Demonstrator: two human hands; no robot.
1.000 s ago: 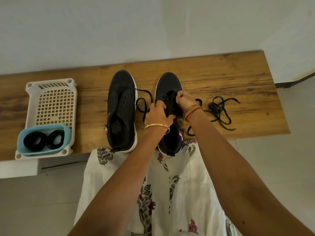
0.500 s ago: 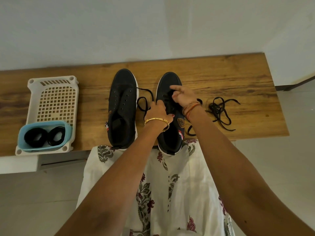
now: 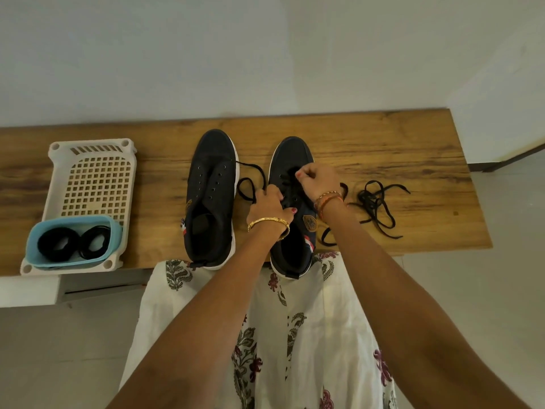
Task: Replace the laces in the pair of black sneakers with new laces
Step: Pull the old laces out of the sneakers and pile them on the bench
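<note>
A: What is seen at the bottom of the room?

B: A long brown wooden bench top [image 3: 383,149] is set against a plain pale wall [image 3: 265,54]. A light tiled floor [image 3: 486,290] is seen beside it and under it.

A: What is placed on the wood?

B: Two black sneakers with white soles are stood side by side, toes to the wall. The left black sneaker [image 3: 211,199] is shown with bare holes. The right black sneaker [image 3: 295,160] is partly laced with a thin black lace [image 3: 250,184], and a loop of it is laid between the shoes.

A: And the hands?

B: The left hand [image 3: 267,206] is curled at the left side of the right shoe, right where the lace loop ends. The lace seems to be held in it, but the fingers are hidden. The right hand [image 3: 317,180] is closed over the shoe's top holes, and the lace is pinched by its fingertips. A gold bangle [image 3: 267,222] is worn on the left wrist.

A: Anything else?

B: A loose tangled black lace [image 3: 374,202] is left on the wood, near the right shoe. Far to the left, a white plastic basket with square holes [image 3: 94,184] is laid. A small blue plastic tub [image 3: 73,242] is sat in its near end, and two black rolled laces [image 3: 72,242] are kept inside. A white flowered cloth [image 3: 295,335] is seen below the shoes.
</note>
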